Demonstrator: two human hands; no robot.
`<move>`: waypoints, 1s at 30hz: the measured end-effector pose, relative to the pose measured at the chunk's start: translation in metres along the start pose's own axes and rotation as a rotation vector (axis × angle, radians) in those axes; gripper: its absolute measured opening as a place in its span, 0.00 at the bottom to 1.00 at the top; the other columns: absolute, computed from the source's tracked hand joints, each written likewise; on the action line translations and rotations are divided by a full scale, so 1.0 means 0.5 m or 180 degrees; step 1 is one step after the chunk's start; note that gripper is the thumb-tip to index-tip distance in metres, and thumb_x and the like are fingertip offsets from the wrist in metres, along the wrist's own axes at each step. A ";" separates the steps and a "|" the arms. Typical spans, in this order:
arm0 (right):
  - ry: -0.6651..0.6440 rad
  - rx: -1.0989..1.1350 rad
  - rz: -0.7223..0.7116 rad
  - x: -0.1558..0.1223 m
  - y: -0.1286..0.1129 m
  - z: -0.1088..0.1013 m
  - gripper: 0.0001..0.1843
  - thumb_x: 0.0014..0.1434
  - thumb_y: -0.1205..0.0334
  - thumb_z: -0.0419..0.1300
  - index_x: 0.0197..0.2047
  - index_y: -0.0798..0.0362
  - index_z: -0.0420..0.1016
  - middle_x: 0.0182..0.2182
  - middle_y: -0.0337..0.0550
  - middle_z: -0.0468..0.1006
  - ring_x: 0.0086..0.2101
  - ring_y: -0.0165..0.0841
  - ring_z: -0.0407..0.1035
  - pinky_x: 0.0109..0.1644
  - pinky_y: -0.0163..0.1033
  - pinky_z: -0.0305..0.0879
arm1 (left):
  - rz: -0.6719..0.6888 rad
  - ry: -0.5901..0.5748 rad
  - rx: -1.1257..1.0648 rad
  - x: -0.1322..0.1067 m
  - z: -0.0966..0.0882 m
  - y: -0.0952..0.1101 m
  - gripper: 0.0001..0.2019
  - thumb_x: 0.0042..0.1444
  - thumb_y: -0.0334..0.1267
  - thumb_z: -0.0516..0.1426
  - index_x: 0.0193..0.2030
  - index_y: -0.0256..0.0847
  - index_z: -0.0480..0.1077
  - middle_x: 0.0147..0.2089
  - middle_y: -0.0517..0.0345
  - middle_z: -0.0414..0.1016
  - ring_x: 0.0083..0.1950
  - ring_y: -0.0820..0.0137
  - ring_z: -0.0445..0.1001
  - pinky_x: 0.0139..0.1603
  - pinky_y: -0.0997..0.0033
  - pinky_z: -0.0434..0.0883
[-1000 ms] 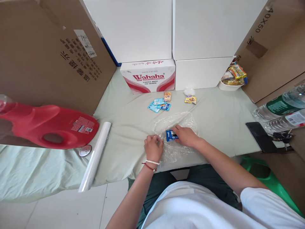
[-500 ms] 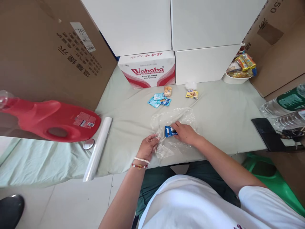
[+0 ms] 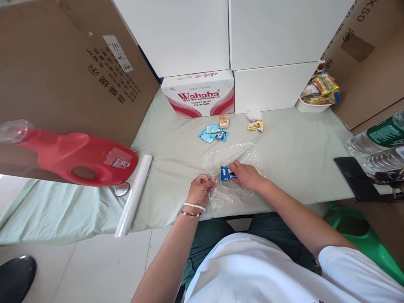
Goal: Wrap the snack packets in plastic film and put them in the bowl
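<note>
A crumpled sheet of clear plastic wrap lies on the pale green cloth. On it sits a small blue snack packet. My right hand presses its fingers on that packet. My left hand pinches the wrap's left edge with closed fingers, a little lifted. Beyond them lie several small blue packets, an orange one and a yellow one.
A roll of clear wrap and a red jug lie at the left, by a big cardboard box. A Wahaha carton and white boxes stand behind. At right: a snack bowl, water bottles, a dark phone.
My left hand has shifted along the wrap's edge and closed tighter on it. My right hand stays on the blue packet. The camera view has swung slightly.
</note>
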State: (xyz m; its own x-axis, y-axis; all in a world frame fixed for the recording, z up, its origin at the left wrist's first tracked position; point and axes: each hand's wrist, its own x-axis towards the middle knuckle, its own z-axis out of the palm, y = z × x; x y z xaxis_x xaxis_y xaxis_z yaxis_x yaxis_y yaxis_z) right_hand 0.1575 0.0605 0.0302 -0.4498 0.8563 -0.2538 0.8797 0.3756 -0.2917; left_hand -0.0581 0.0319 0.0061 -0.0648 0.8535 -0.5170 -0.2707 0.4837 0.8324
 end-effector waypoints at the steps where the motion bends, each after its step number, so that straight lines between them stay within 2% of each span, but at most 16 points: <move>1: -0.0012 -0.0007 0.0006 0.001 0.000 0.000 0.20 0.68 0.57 0.62 0.60 0.52 0.68 0.56 0.51 0.74 0.46 0.43 0.77 0.38 0.40 0.62 | 0.0026 0.0057 0.0008 0.003 -0.005 -0.002 0.27 0.30 0.39 0.75 0.30 0.43 0.61 0.33 0.59 0.78 0.39 0.64 0.82 0.33 0.73 0.70; 4: -0.0040 -0.0006 0.0015 0.003 0.000 0.002 0.21 0.68 0.57 0.62 0.61 0.51 0.68 0.57 0.51 0.74 0.47 0.42 0.77 0.38 0.39 0.62 | 0.0098 0.0221 0.0046 0.010 -0.021 -0.008 0.28 0.29 0.40 0.75 0.35 0.43 0.64 0.29 0.63 0.74 0.35 0.67 0.80 0.30 0.75 0.67; 8: -0.0064 0.0056 0.0025 0.003 0.001 0.002 0.22 0.68 0.58 0.62 0.63 0.51 0.67 0.57 0.50 0.73 0.48 0.42 0.76 0.40 0.39 0.63 | 0.0180 0.0473 0.0155 0.013 -0.042 -0.017 0.29 0.30 0.39 0.74 0.38 0.42 0.65 0.31 0.64 0.73 0.32 0.70 0.77 0.31 0.73 0.69; 10: -0.0061 0.0086 0.0030 0.001 0.000 0.001 0.22 0.68 0.59 0.62 0.63 0.51 0.67 0.57 0.50 0.73 0.48 0.42 0.76 0.40 0.39 0.63 | 0.0278 0.0647 0.0265 0.012 -0.049 -0.018 0.28 0.31 0.37 0.74 0.39 0.42 0.66 0.34 0.64 0.73 0.33 0.71 0.76 0.32 0.73 0.70; 13: -0.0054 0.0097 0.0007 -0.002 -0.001 -0.002 0.21 0.68 0.60 0.62 0.63 0.52 0.68 0.56 0.51 0.74 0.47 0.42 0.76 0.41 0.39 0.63 | 0.0527 0.0876 0.0446 0.008 -0.053 -0.014 0.28 0.32 0.34 0.74 0.41 0.43 0.67 0.43 0.60 0.74 0.41 0.72 0.77 0.38 0.73 0.72; 16: -0.0044 0.0100 0.0001 -0.003 -0.001 -0.003 0.21 0.69 0.61 0.61 0.63 0.52 0.67 0.56 0.51 0.73 0.46 0.42 0.75 0.41 0.39 0.63 | 0.0673 0.1014 0.0911 0.004 -0.048 -0.010 0.31 0.36 0.39 0.74 0.48 0.44 0.67 0.49 0.57 0.75 0.42 0.72 0.78 0.42 0.70 0.73; 18: -0.0026 0.0118 0.0010 -0.004 -0.001 0.000 0.22 0.69 0.61 0.61 0.64 0.52 0.67 0.57 0.51 0.73 0.47 0.42 0.75 0.41 0.39 0.63 | 0.0669 0.0913 0.1489 0.003 -0.046 -0.010 0.31 0.38 0.46 0.73 0.49 0.43 0.69 0.44 0.57 0.76 0.38 0.71 0.77 0.42 0.68 0.73; 21: 0.0033 0.0144 -0.0007 -0.003 0.001 0.006 0.22 0.69 0.62 0.62 0.64 0.51 0.67 0.57 0.51 0.73 0.47 0.41 0.75 0.42 0.39 0.63 | 0.0672 0.0544 0.2051 0.005 -0.050 -0.015 0.23 0.40 0.53 0.71 0.38 0.41 0.73 0.33 0.60 0.75 0.34 0.69 0.73 0.38 0.68 0.70; 23: 0.0063 0.0158 -0.0025 -0.003 0.004 0.011 0.22 0.69 0.61 0.62 0.64 0.51 0.67 0.57 0.51 0.73 0.47 0.41 0.75 0.42 0.39 0.63 | 0.0689 0.0438 0.2083 0.005 -0.056 -0.019 0.20 0.47 0.58 0.65 0.32 0.41 0.73 0.28 0.61 0.74 0.32 0.70 0.71 0.35 0.70 0.68; 26: 0.0060 0.0199 -0.0036 -0.002 0.007 0.016 0.22 0.69 0.60 0.62 0.64 0.51 0.67 0.57 0.50 0.73 0.48 0.41 0.75 0.43 0.39 0.64 | 0.0649 0.0423 0.2062 0.003 -0.069 -0.021 0.23 0.55 0.63 0.57 0.32 0.42 0.73 0.24 0.62 0.72 0.27 0.71 0.69 0.31 0.71 0.65; 30: 0.0054 0.0202 -0.0003 -0.003 0.007 0.015 0.22 0.69 0.59 0.62 0.63 0.50 0.67 0.57 0.49 0.73 0.47 0.40 0.75 0.41 0.39 0.63 | 0.0558 0.0385 0.2258 -0.011 -0.087 -0.027 0.24 0.56 0.64 0.55 0.29 0.43 0.72 0.19 0.61 0.70 0.23 0.70 0.64 0.28 0.70 0.63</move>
State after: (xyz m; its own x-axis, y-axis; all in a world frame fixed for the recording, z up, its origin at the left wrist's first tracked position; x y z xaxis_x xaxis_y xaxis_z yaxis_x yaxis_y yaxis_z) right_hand 0.1602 0.0578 0.0228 -0.4473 0.8622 -0.2379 0.8675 0.3535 -0.3501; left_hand -0.0958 0.0122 -0.0110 -0.1665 0.9223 -0.3489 0.4364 0.3862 0.8127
